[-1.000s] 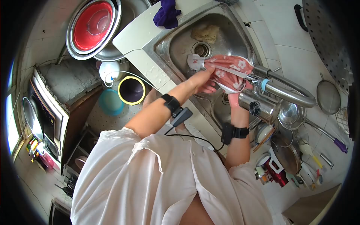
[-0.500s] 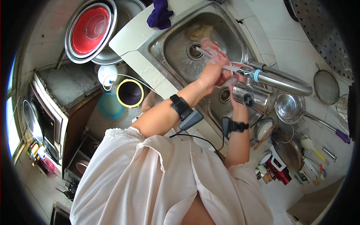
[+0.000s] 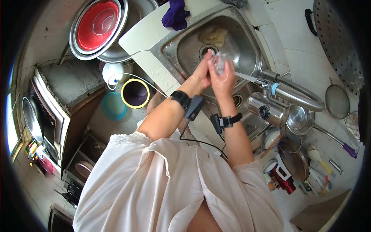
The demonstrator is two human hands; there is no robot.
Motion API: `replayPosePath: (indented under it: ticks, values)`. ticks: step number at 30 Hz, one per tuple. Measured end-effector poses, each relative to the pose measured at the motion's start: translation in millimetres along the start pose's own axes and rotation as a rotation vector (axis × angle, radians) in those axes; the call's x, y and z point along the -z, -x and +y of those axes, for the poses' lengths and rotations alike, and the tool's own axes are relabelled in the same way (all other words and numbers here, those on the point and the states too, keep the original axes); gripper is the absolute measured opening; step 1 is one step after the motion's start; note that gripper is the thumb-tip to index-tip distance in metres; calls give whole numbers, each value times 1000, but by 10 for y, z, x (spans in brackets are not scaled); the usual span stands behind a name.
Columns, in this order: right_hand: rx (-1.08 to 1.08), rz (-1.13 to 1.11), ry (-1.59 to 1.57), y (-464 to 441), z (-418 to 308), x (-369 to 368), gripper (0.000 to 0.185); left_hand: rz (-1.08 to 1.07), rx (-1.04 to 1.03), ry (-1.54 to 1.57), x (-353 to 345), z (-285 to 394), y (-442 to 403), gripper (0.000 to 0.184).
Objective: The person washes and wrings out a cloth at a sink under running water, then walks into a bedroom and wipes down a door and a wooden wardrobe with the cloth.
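Note:
Over the large sink basin (image 3: 185,58), my left hand (image 3: 201,74) and my right hand (image 3: 223,80) are pressed close together around a wet, whitish, see-through thing (image 3: 220,62). Its kind is unclear; it is blurred and partly covered by my fingers. Both hands are closed on it, fingertips toward the drain (image 3: 208,50). Water runs from the tap (image 3: 264,84) in a stream beside my right hand. A yellowish sponge-like lump (image 3: 213,36) lies in the basin beyond my fingers.
A metal canister (image 3: 266,108) stands by the tap, with a pan (image 3: 299,118) behind it. A purple cloth (image 3: 176,15) lies on the counter (image 3: 148,36). Stacked basins (image 3: 98,25) are at left, above a yellow-rimmed bucket (image 3: 135,94). A smaller sink bowl is beneath my right forearm.
Both hands have moved left from beneath the tap, bringing the whitish thing over the large basin. My right hand has come out from behind the tap and canister. The view has shifted slightly.

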State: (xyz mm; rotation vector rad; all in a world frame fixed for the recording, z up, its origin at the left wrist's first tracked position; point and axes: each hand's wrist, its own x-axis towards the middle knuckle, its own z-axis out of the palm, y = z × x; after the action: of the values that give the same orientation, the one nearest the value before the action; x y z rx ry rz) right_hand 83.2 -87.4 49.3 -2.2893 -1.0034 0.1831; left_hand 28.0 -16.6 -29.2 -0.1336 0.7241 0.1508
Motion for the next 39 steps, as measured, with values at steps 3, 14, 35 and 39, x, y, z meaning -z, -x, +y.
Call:
replayPosePath:
  ticks: [3,14,35,39]
  values:
    - [46,-20,-2,108,-85,38,44,-44,-128,57,-107,-49,-170,40]
    - [-1000,49,-1137,-67,415,103,40,171,-676,-989,-725,-241,88,21]
    - [-369,-149,66,-61,774,517,53,163,-452,-1035,-345,110,560,43]
    - [-780,-372,-950,-88,303,366,53,6,-651,-1116,-256,-144,236,36]
